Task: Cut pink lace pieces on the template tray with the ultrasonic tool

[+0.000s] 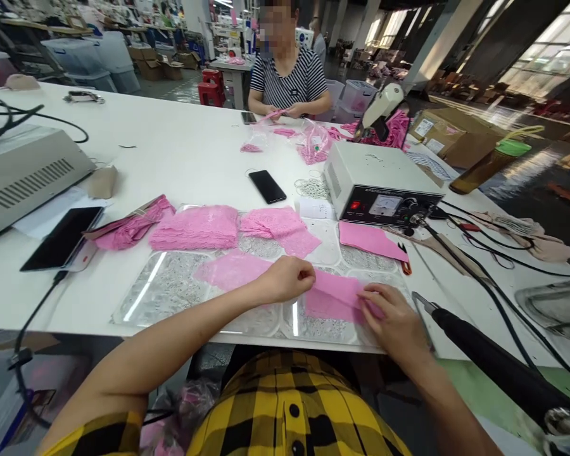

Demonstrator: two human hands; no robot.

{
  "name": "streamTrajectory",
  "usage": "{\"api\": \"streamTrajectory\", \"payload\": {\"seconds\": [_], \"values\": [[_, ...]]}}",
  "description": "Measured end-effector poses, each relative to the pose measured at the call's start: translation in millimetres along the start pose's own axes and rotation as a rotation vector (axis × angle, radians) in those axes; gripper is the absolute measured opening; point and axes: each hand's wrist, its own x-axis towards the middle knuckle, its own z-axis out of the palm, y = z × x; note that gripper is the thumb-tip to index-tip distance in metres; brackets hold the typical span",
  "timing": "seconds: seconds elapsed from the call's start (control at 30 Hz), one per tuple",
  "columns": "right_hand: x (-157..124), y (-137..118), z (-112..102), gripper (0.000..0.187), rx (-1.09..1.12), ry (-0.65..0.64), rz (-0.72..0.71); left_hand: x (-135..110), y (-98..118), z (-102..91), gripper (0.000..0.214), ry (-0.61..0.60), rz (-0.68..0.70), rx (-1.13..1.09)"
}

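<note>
A flat pink fabric piece (pixel 330 307) lies on the clear plastic mat in front of me, between my two hands. My left hand (pixel 289 278) is closed in a pinch at its left upper edge. At its right end, my right hand (pixel 392 313) pinches the fabric between thumb and fingers. Thin pink lace (pixel 232 269) spreads on the mat to the left, partly under my left forearm. Behind it are a thick stack of pink lace (pixel 194 228) and a looser lace pile (pixel 280 228). Folded pink fabric (pixel 370 240) rests beyond my right hand.
A grey machine box (pixel 384 183) with a dial stands behind the mat. The black-handled tool (pixel 475 335) with a metal tip lies close to my right hand, trailing cables. Also here are a phone (pixel 266 187), small orange-handled snips (pixel 405 259) and a bottle (pixel 494 166). Across the table a person (pixel 289 82) handles pink strips.
</note>
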Motion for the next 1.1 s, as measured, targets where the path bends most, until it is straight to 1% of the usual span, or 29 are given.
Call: {"api": "streamTrajectory", "payload": {"seconds": [0.07,0.13,0.2,0.23,0.3,0.37,0.43,0.5,0.57,0.67,0.77,0.83,0.87,0.93,1.0,1.03,1.1], "values": [[6.6,10.8,2.9,0.013,-0.023,0.034,0.014,-2.6,-4.3,-1.5,0.019,0.022,-0.011,-0.035],[18.7,15.3,3.8,0.013,-0.028,0.073,0.033,-6.1,-9.2,-2.1,0.018,0.034,-0.018,-0.062],[33.9,10.1,2.7,0.014,0.013,0.078,0.049,-9.7,-13.5,-1.7,0.017,0.046,-0.018,-0.081],[41.2,4.3,1.6,0.015,0.062,0.055,0.057,-11.2,-15.2,-1.3,0.016,0.055,-0.018,-0.088],[52.3,-10.2,-0.6,0.018,0.198,-0.056,0.076,-13.4,-17.5,-0.4,0.015,0.079,-0.016,-0.098],[56.9,-22.2,-0.2,0.027,0.31,-0.216,0.101,-14.6,-18.5,-0.1,0.014,0.101,-0.012,-0.107],[55.9,-25.9,4.1,0.035,0.332,-0.343,0.109,-15.8,-18.5,-0.7,0.013,0.113,-0.005,-0.121],[53.1,-19.9,10.4,0.03,0.29,-0.387,0.093,-18.2,-18.5,-2.5,0.013,0.119,-0.001,-0.137],[52.4,-7.7,15.3,0.022,0.237,-0.367,0.071,-22.4,-19.0,-5.0,0.013,0.125,-0.007,-0.152],[60.6,8.7,15.4,0.021,0.184,-0.297,0.039,-32.3,-22.0,-8.6,0.014,0.129,-0.026,-0.175],[80.6,8.4,10.4,0.02,0.141,-0.2,0.02,-44.2,-27.0,-9.4,0.014,0.116,-0.049,-0.192],[97.9,-3.1,9.1,0.02,0.141,-0.152,-0.003,-52.1,-30.4,-9.0,0.013,0.103,-0.071,-0.19],[107.0,-11.6,9.8,0.021,0.153,-0.148,-0.023,-55.9,-31.9,-9.1,0.013,0.095,-0.081,-0.186],[124.9,-32.4,14.0,0.021,0.207,-0.204,-0.088,-63.2,-34.1,-11.4,0.014,0.072,-0.095,-0.17],[141.2,-56.8,22.3,0.023,0.277,-0.322,-0.151,-70.7,-35.3,-17.7,0.016,0.031,-0.094,-0.145],[148.4,-69.9,27.8,0.024,0.309,-0.377,-0.181,-74.6,-35.6,-22.7,0.018,0.005,-0.086,-0.13],[161.0,-97.6,41.5,0.028,0.35,-0.426,-0.26,-83.0,-35.9,-35.5,0.022,-0.049,-0.062,-0.098]]}}
